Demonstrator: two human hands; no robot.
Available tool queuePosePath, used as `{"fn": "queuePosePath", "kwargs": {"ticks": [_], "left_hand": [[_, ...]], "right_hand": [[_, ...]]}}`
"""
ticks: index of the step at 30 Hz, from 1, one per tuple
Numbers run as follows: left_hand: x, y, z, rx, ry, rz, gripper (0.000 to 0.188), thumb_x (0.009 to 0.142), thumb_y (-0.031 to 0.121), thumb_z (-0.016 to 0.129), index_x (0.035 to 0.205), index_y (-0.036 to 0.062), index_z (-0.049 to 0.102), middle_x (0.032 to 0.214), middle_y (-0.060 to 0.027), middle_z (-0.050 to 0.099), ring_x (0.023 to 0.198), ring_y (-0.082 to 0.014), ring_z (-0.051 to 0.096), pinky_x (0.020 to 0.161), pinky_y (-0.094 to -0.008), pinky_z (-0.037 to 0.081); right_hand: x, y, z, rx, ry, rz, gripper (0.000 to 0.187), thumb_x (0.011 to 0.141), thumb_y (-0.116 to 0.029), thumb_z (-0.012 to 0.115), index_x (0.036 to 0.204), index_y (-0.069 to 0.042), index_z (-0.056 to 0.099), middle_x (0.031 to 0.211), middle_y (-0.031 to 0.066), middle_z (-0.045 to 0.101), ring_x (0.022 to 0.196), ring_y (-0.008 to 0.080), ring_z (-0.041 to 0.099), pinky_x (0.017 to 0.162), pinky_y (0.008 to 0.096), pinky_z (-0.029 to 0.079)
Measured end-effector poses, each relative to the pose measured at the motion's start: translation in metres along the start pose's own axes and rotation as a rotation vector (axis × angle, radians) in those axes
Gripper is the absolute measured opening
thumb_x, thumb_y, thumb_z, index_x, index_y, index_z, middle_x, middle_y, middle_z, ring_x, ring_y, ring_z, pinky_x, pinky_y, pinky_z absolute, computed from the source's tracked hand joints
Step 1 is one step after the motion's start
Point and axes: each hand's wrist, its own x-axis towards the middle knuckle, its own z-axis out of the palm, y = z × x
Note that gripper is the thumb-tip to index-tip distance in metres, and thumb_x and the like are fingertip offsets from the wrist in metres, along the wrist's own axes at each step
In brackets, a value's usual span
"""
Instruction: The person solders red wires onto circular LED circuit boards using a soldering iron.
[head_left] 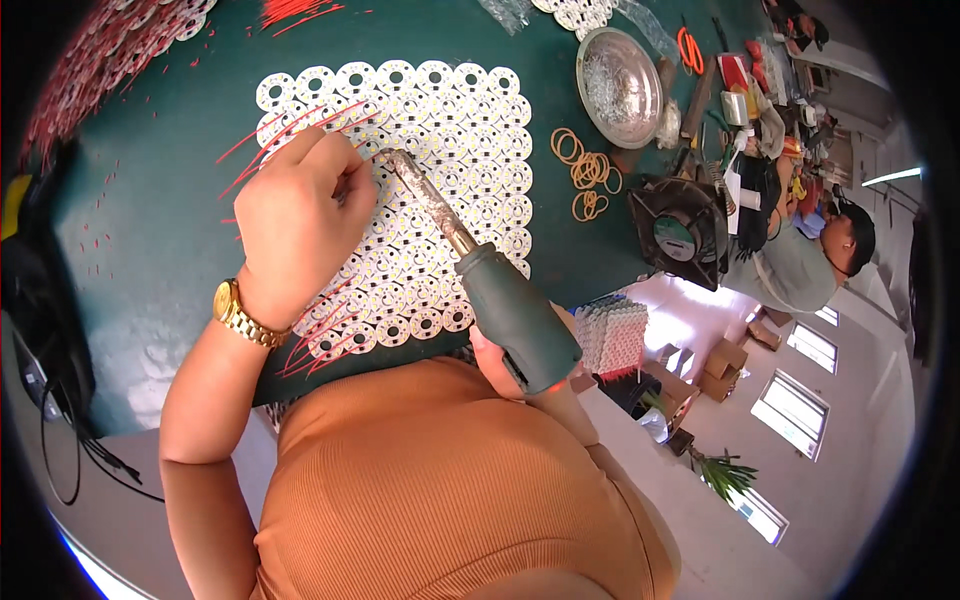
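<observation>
A panel of round white LED boards (455,185) lies on the green table in front of me. Over its left part is my left hand (305,195), fingers pinched together on what looks like a thin red wire, whose end shows near the iron's tip. My right hand (497,366) grips a soldering iron (515,315) by its dark green handle, and the hand is mostly hidden behind it. The iron's crusted metal barrel slants up to the left, its tip close to my left fingertips. Several red wires (325,322) stick out along the panel's left side.
Rubber bands (590,170) and a metal bowl (620,88) of clear bits are to the right, with a square black fan (680,230) nearby. Wired boards (110,60) pile at the far left; loose red wires (295,10) lie at the back. Another person (805,265) sits at right.
</observation>
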Motion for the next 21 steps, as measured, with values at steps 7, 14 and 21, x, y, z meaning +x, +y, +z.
{"fn": "queuePosePath", "kwargs": {"ticks": [7,14,21], "left_hand": [[0.0,-0.001,-0.001,0.001,-0.005,0.026,0.012,0.074,0.004,0.069,0.071,0.0071,0.058,0.07,-0.0057,0.059,0.056,-0.0232,0.059,0.049,-0.0339,0.045],[0.001,-0.001,-0.009,0.064,-0.06,0.137,0.009,0.078,0.003,0.07,0.084,0.0044,0.064,0.076,-0.0077,0.061,0.058,-0.0221,0.06,0.053,-0.032,0.047],[0.005,0.001,-0.007,0.226,-0.044,0.226,0.029,0.081,0.012,0.07,0.11,0.008,0.068,0.073,-0.006,0.056,0.059,-0.0218,0.058,0.052,-0.0342,0.046]], "right_hand": [[0.001,0.007,-0.033,0.126,-0.034,0.221,0.018,0.088,-0.017,0.058,0.099,-0.003,0.058,0.076,0.0072,0.057,0.065,0.0139,0.053,0.059,0.0313,0.044],[0.036,0.0,-0.075,0.181,0.43,0.135,0.039,0.087,-0.021,0.057,0.116,0.005,0.054,0.077,0.0088,0.057,0.064,0.0135,0.054,0.055,0.0249,0.041],[0.037,0.027,-0.02,0.485,0.221,0.043,0.037,0.09,-0.023,0.062,0.122,-0.004,0.055,0.074,0.0042,0.054,0.063,0.0112,0.053,0.055,0.026,0.043]]}}
